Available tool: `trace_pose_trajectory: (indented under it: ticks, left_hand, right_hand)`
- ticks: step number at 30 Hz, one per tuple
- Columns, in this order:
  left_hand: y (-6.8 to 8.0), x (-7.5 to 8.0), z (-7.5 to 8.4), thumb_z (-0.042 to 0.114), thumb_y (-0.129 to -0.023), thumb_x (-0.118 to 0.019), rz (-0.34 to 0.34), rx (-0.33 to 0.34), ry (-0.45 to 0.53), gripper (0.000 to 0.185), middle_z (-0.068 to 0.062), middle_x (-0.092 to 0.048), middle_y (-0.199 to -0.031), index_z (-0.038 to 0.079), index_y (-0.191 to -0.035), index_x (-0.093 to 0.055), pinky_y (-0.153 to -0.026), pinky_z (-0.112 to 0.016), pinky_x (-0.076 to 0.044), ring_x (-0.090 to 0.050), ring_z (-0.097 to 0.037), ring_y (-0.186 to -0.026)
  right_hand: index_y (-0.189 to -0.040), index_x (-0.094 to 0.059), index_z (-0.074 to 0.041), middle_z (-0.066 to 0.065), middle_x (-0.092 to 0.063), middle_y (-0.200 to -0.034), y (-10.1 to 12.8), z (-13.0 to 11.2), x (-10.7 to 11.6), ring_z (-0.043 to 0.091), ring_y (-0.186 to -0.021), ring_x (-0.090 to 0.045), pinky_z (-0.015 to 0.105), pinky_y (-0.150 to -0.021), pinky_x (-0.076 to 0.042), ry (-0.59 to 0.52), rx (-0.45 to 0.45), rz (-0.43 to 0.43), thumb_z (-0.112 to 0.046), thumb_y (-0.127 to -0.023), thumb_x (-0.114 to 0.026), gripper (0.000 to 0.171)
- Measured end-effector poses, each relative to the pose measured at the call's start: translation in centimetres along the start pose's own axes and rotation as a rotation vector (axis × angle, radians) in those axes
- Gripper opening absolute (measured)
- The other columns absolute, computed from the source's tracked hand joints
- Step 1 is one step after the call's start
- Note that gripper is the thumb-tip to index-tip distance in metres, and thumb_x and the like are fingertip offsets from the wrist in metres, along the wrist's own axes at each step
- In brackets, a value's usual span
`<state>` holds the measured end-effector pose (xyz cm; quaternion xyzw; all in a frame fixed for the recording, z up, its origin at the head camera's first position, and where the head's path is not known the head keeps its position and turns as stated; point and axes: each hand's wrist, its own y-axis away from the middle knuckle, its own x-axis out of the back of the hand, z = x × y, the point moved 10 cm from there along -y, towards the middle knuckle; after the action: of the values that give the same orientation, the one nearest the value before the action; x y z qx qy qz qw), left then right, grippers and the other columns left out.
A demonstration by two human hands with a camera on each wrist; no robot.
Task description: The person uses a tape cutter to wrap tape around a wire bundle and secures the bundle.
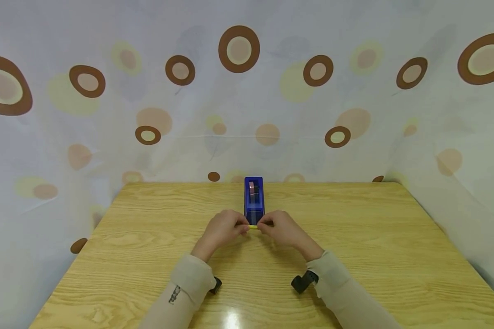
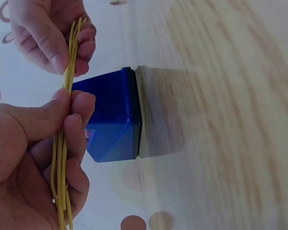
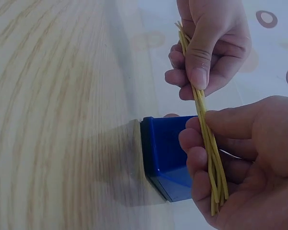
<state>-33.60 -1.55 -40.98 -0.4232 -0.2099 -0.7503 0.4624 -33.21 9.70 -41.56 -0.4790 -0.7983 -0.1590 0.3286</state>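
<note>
A bundle of several thin yellow sticks (image 1: 253, 226) is held crosswise in both hands, just in front of a blue tape dispenser (image 1: 254, 210). My left hand (image 1: 228, 225) pinches one half of it between thumb and fingers. The other half is gripped the same way by my right hand (image 1: 281, 228). In the left wrist view the sticks (image 2: 62, 165) run along the left palm, their far ends showing past the right thumb. Uneven stick ends (image 3: 220, 197) lie over the right fingers in the right wrist view. A tape roll (image 1: 252, 188) with a pinkish core sits in the dispenser.
A light wood-grain table (image 1: 169, 219) lies under the hands, and the dispenser stands on it near the back edge. Behind and at the sides hangs a pale cloth (image 1: 238, 100) with brown rings. Dark wrist straps (image 1: 304, 282) show at both cuffs.
</note>
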Motion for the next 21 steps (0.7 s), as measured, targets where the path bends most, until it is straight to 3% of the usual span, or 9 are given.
trace_pose_trajectory:
  ticks: [8, 15, 21]
  left_hand:
    - [0.07, 0.04, -0.22, 0.017, -0.095, -0.069, 0.006, 0.027, 0.008, 0.011, 0.005, -0.071, -0.088, 0.012, -0.094, -0.078, -0.071, -0.032, -0.054, -0.065, -0.010, -0.077]
    - [-0.05, -0.15, -0.30, 0.020, -0.101, -0.060, -0.033, 0.040, 0.017, 0.022, 0.007, -0.066, -0.075, 0.009, -0.093, -0.076, -0.065, -0.033, -0.049, -0.058, -0.012, -0.066]
    - [-0.09, -0.89, -0.60, 0.022, -0.103, -0.055, -0.086, 0.054, 0.015, 0.026, 0.006, -0.066, -0.076, 0.010, -0.092, -0.075, -0.062, -0.031, -0.045, -0.053, -0.011, -0.061]
  right_hand:
    - [-0.095, -0.077, -0.004, 0.005, -0.072, -0.091, 0.12, -0.45, 0.30, 0.014, -0.081, -0.065, 0.033, -0.073, -0.054, 0.040, 0.053, 0.101, -0.008, -0.096, -0.064, 0.013]
    - [-0.093, -0.077, -0.007, 0.000, -0.072, -0.090, 0.23, -0.61, 0.58, 0.016, -0.083, -0.066, 0.035, -0.074, -0.055, 0.076, 0.063, 0.175, -0.007, -0.093, -0.069, 0.009]
    - [-0.091, -0.077, -0.010, -0.001, -0.071, -0.089, 0.54, -0.48, 0.75, 0.015, -0.085, -0.066, 0.036, -0.076, -0.054, 0.081, 0.028, 0.242, -0.007, -0.090, -0.072, 0.006]
